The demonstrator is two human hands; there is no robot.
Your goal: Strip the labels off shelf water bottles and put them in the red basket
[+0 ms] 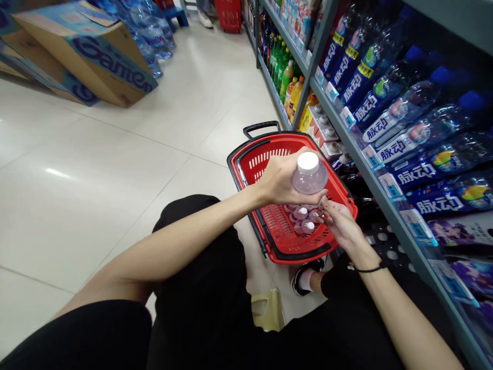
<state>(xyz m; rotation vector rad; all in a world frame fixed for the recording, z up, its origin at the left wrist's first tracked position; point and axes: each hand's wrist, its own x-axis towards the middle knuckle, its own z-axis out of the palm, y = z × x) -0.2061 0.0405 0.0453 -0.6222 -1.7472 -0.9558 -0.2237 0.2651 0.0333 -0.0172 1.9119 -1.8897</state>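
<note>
A clear bottle with a white cap (309, 177) is in my left hand (283, 174), whose fingers and thumb wrap round it above a red shopping basket (265, 144). The cap points up toward me. My right hand (342, 221) is just below the bottle, its fingers curled in a pinch close to my left fingertips. What it pinches, if anything, is hidden. Several small bottles with white caps (302, 213) are inside the basket, partly covered by my hands. The basket's black handle (262, 128) is at its far end.
Shelving (362, 149) with rows of blue-labelled drink bottles (400, 118) runs along my right. Far left are cardboard cartons (96, 51) and packs of water bottles (150, 36). A yellowish plastic piece (269, 311) shows between my legs. Another red basket (228, 15) and a person's shoe (205, 19) appear farther off.
</note>
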